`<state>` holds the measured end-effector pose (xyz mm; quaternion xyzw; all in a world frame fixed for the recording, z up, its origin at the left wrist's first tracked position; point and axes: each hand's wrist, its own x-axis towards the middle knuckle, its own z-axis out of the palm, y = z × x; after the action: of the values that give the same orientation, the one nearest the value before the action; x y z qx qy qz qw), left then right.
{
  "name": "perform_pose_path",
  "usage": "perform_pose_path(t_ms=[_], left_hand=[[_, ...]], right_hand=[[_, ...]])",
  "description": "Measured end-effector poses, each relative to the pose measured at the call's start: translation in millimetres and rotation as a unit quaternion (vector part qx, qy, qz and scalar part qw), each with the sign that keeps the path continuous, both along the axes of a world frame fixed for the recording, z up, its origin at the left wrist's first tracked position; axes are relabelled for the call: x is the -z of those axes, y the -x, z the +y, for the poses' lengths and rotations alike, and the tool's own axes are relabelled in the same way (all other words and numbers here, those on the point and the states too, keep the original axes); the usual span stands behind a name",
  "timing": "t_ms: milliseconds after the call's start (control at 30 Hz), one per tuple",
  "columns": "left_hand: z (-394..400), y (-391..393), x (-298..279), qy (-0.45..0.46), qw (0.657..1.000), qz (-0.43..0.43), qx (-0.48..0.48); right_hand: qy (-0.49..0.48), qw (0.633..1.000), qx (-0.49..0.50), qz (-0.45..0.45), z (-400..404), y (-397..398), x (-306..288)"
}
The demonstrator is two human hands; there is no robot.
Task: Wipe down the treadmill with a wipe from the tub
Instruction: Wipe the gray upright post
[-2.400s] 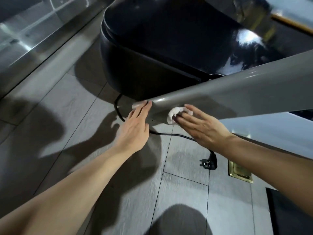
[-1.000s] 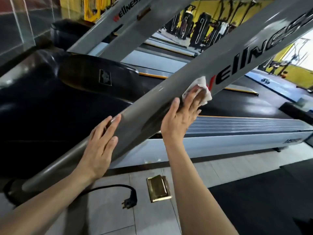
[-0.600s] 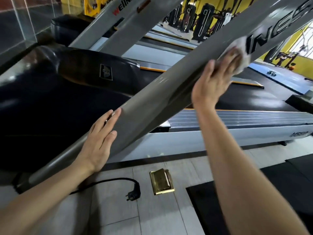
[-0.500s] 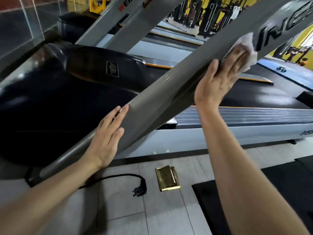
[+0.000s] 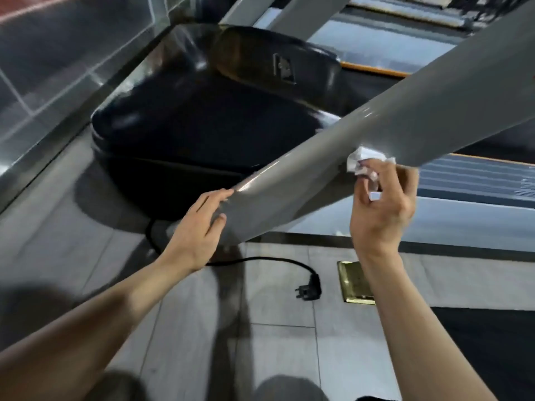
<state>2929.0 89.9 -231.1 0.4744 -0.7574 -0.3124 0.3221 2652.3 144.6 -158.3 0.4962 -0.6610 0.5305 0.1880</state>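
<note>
Grey and glossy, the treadmill's slanted upright [image 5: 347,157] crosses the head view from about 7 o'clock up to 2 o'clock, above the black motor cover [image 5: 202,111] at 11 o'clock. The left hand [image 5: 199,227] lies flat against the lower stretch of that upright, its fingers straight and close together, the thumb touching the grey face. At 3 o'clock from it, the right hand [image 5: 382,204] holds the crumpled white wipe [image 5: 362,163], fingers curled round it, with the wad pressed up against the underside edge of the upright. The treadmill's ribbed side rail [image 5: 477,178] runs off toward 3 o'clock behind the right hand. On the grey tiled floor [image 5: 275,342] at 6 o'clock lies a black power cord [image 5: 260,260] ending in a loose plug [image 5: 309,287], just beside a brass floor socket cover [image 5: 356,282].
</note>
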Motion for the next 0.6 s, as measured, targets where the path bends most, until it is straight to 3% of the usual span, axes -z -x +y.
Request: perform_pose_path(t_ms=[167,367,600], left_hand=[[-8.5,-26.3,25.3,-0.028,1.0,-0.011,-0.01],[-11.3,-34.9,37.8,-0.046,0.998,-0.006,-0.029],[-12.8,-58.1,60.8,-0.064,0.997,0.002,-0.033]], right_hand=[[-0.12,0.987,-0.102,0.019,-7.5,-51.2,61.4],[-0.183,0.961,-0.199,0.064,-18.3,-101.9,132.8],[-0.301,0.921,-0.218,0.112,-36.7,-156.4,198.8]])
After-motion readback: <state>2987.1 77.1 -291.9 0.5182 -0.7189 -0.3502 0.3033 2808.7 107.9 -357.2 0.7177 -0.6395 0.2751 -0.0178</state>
